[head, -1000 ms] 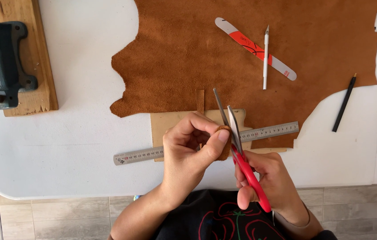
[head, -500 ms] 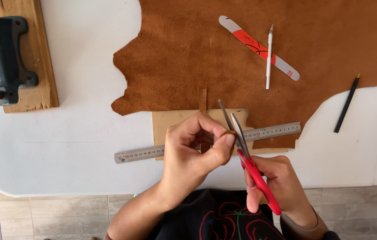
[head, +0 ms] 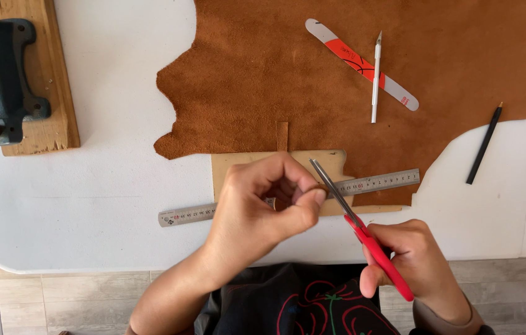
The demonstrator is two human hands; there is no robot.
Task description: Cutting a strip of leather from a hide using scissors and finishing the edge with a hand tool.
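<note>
The right hand [head: 415,260] grips red scissors [head: 362,232], blades nearly shut. The left hand [head: 263,208] pinches a small piece I cannot see, just above the metal ruler [head: 387,182]. The blades could nick a fingertip, because they sit very close.

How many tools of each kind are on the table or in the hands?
Scissors: 1, in the right hand
Ruler: 1
Craft knife: 1
Pencil: 1
Nail file: 1
Clamp: 1
Total: 6
</note>
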